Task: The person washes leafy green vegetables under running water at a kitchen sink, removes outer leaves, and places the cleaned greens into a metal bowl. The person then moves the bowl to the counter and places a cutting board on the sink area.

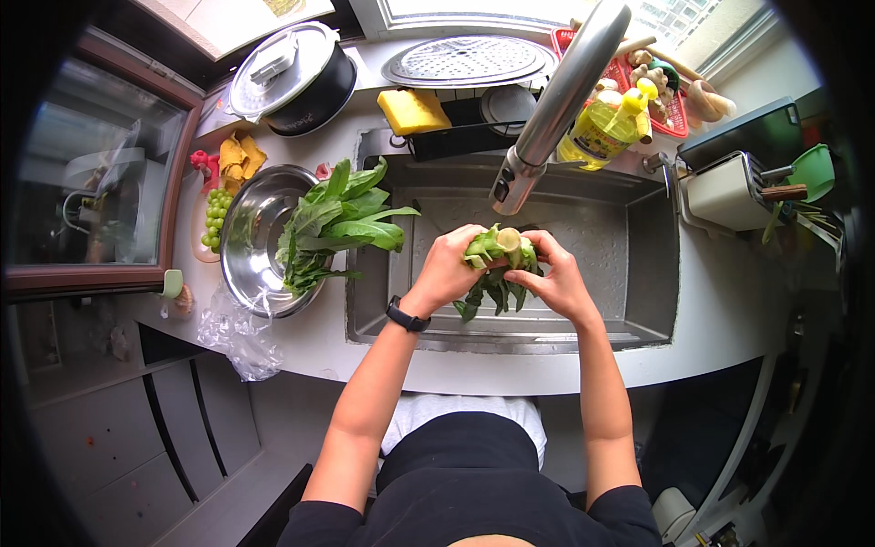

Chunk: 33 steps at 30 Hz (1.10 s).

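Over the stainless steel sink (595, 273), my left hand (452, 265) grips a head of leafy green vegetable (484, 249) from its left side. The pale cut stem end points up at me, and darker leaves hang below toward the basin. My right hand (557, 277) holds the same head from the right, thumb and fingers around its outer stalks. To the left, a pile of loose long green leaves (348, 219) lies across the rim of a stainless steel bowl (249, 225) and reaches over the sink edge.
A metal faucet (547, 116) leans over the sink. Behind it stand a yellow sponge (413, 111), a bottle of yellow dish soap (601, 133) and a red basket (677, 116). Green grapes (216, 219), a crumpled plastic bag (243, 335) and a lidded pot (294, 82) sit left; a knife holder (724, 191) stands right.
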Available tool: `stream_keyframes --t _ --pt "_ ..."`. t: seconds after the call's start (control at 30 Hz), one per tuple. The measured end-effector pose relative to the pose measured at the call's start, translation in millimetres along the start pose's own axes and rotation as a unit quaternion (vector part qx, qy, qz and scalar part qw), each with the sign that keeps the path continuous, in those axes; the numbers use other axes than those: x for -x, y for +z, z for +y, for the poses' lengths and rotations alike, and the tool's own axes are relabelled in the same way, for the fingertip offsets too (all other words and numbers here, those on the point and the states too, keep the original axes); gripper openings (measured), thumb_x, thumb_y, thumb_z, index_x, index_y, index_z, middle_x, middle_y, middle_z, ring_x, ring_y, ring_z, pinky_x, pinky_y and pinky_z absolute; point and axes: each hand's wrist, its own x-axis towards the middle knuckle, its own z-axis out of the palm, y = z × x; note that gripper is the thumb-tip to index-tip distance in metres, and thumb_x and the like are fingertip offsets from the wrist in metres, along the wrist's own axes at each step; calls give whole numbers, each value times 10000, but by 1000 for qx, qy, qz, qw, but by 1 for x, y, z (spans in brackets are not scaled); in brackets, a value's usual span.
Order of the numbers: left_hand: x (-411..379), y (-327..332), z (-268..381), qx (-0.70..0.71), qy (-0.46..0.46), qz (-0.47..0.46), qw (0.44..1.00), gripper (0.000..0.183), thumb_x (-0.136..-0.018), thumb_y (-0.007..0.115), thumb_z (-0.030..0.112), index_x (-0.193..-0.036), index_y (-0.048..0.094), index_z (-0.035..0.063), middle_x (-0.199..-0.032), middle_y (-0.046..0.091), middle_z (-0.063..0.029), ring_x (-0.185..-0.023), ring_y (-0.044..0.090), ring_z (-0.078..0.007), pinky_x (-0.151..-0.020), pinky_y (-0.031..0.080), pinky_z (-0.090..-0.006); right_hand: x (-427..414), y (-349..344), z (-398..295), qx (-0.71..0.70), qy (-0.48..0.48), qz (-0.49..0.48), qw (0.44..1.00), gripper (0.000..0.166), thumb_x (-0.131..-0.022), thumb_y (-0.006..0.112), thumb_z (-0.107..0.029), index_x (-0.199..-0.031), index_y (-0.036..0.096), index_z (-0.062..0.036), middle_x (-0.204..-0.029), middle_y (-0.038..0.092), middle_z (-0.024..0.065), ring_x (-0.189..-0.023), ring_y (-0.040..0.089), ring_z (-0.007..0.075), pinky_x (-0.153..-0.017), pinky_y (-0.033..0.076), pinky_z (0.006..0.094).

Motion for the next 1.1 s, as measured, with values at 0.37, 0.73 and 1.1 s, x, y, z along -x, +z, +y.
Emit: stream_keyframes --t 0.37,0.73,1.1 --pt "1 -8 4 -105 20 -2 994 236 -775 735 103 -963 608 39 -878 668 -171 -870 636 -406 -695 499 -459 -5 -18 -23 239 -101 -18 965 508 -789 805 -212 -1221 583 -65 -1026 639 134 -965 629 345 -841 504 422" --pt "2 -6 -11 -232 92 132 959 282 -743 707 15 -999 592 40 -921 700 -118 -876 668 -335 -743 499 -429 -7 -36 -3 240 -86 143 956 474 -772 811 -140 -1186 595 -64 -1023 650 81 -937 647 226 -807 499 358" --pt "3 13 19 146 -69 27 987 359 -867 793 158 -1146 625 8 -988 712 -37 -903 640 -95 -818 529 -272 0 16 13 -265 3 113 958 565 -876 782 -131 -1344 493 0 -1196 617 62 -1087 588 132 -959 481 283"
